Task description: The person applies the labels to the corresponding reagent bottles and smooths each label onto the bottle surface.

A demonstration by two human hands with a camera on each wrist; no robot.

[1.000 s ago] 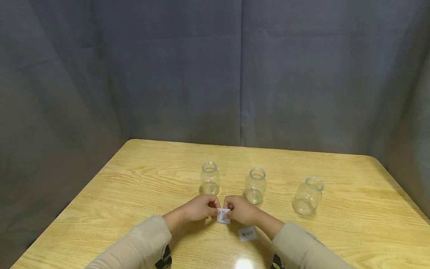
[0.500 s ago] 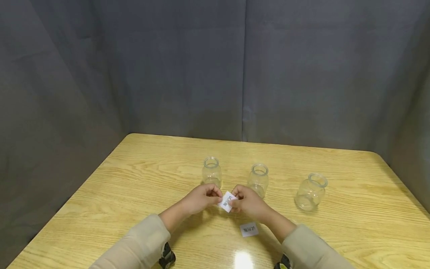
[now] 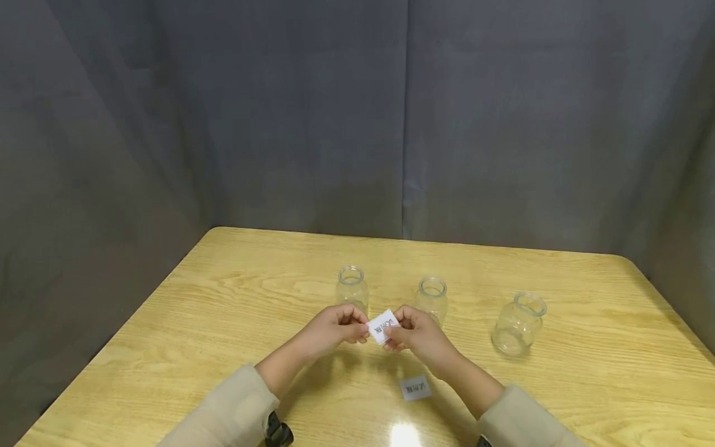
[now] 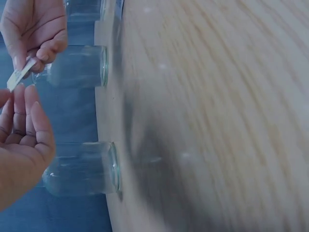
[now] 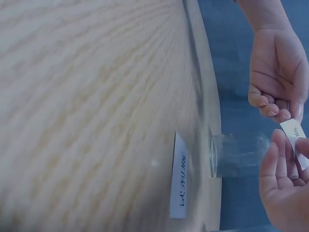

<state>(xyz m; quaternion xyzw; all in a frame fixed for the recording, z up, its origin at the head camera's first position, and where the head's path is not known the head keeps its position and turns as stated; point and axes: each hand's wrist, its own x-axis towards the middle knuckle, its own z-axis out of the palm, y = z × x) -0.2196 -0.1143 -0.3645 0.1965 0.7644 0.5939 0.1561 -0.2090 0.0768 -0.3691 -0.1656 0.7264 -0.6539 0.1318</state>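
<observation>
I see the left hand [image 3: 331, 330] and right hand [image 3: 422, 340] pinch one white card [image 3: 380, 325] above the tabletop [image 3: 251, 285], each grip closed; a second card [image 3: 416, 388] lies nearer the front edge, three glass jars [image 3: 517, 330] nearer the far edge.

Black "试剂瓶" on held label [image 3: 380, 324]; same characters on second label [image 3: 416, 388], lying on table [image 3: 268, 292].

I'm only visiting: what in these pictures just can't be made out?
Head view: base of the leftmost jar, hidden behind the left hand.
Head view: part of the held card, covered by the right hand.
Left wrist view: writing on the held card, seen nearly edge-on.
Left wrist view: the uppermost jar, cut off by the top edge.
</observation>
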